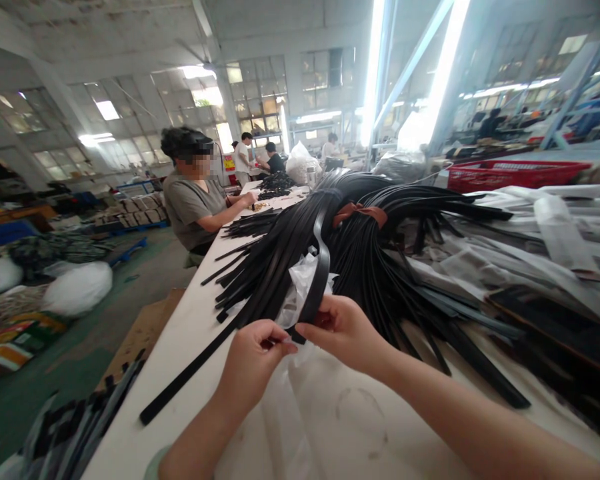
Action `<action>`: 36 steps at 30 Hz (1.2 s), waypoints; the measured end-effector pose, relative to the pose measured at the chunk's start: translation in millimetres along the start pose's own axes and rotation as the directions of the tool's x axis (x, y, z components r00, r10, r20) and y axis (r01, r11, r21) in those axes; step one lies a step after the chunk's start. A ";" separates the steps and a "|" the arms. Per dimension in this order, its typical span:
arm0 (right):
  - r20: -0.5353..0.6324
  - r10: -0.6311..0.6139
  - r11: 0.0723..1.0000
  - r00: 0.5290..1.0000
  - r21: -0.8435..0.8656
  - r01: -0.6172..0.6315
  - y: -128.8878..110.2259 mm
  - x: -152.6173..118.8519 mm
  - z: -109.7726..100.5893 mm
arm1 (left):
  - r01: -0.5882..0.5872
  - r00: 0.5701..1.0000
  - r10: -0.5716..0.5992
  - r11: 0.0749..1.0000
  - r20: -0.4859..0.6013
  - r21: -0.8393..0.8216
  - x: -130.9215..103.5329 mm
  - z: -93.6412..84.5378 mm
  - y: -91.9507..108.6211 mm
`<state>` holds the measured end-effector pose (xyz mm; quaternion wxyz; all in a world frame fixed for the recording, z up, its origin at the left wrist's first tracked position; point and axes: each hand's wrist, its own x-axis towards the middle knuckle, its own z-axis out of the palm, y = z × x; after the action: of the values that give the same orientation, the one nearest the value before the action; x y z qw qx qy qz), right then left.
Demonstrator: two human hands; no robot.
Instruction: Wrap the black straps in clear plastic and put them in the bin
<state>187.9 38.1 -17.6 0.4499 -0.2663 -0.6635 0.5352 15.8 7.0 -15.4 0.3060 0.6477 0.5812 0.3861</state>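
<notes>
My right hand (347,333) grips a long black strap (321,267) close to its end, fingers and thumb closed round it. The strap curves up and away toward a large pile. Just left of that end, my left hand (257,360) is closed in a pinch; what lies between its fingertips is too small to make out. Crumpled clear plastic (303,283) sits behind the strap, and a thin plastic sleeve (285,407) lies below my hands. Beyond them spreads a heap of black straps (280,247), beside a bundle (363,273) bound with a reddish-brown tie (363,215).
A white table (200,373) runs away from me. At its left edge a co-worker (193,200) sits with hands over it. White plastic sleeves (510,247) and a red basket (515,175) are at right. More straps (75,427) lie low at left.
</notes>
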 end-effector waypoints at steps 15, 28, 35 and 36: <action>0.022 -0.091 0.945 0.996 -0.313 0.093 -4.4 1.3 -13.4 | -0.100 0.988 0.098 0.995 0.123 0.009 0.2 -5.0 3.0; 0.001 -0.071 0.961 0.997 -0.269 0.069 -3.5 0.1 -10.8 | -0.023 0.998 0.021 0.999 0.066 0.027 -0.6 -6.1 0.6; 0.011 -0.093 0.971 0.996 -0.222 0.093 -2.5 -0.5 -6.5 | -0.001 0.999 0.000 1.000 0.048 0.027 -0.5 -6.3 3.5; 0.021 -0.097 0.973 0.995 -0.208 0.099 -2.7 -0.5 -5.5 | -0.002 0.999 0.001 1.000 0.050 0.027 -0.4 -6.1 3.1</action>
<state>193.3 39.5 -15.0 0.4416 -0.2761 -0.7307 0.4413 12.2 5.8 -9.6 0.3114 0.6616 0.5779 0.3624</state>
